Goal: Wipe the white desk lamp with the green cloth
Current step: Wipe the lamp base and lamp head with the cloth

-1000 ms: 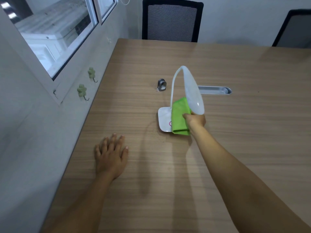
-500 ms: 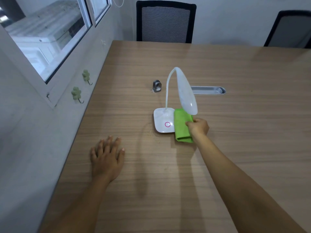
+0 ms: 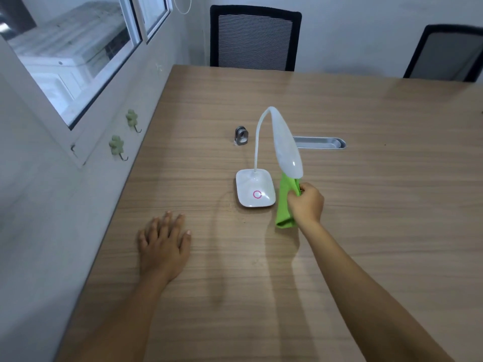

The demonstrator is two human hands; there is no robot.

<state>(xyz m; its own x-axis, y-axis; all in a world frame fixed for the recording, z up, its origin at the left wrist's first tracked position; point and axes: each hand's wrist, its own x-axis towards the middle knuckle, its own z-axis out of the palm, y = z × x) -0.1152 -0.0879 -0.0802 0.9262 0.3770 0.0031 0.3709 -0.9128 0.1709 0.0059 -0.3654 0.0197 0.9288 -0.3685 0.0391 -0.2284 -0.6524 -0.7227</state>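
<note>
Right hand [image 3: 306,205] clenched around the green cloth [image 3: 285,205], which hangs from the fist just below the tip of the white desk lamp [image 3: 286,145], beside its square base. The lamp stands mid-counter [image 3: 392,205], head drooping toward the cloth. Left hand [image 3: 163,244] lies flat on the wood, fingers spread, gripping nothing.

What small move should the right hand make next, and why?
Probably lift the green cloth onto the white desk lamp head. The right hand grips it bunched just below the head's tip, hanging beside the base, while the left hand rests flat on the table.
</note>
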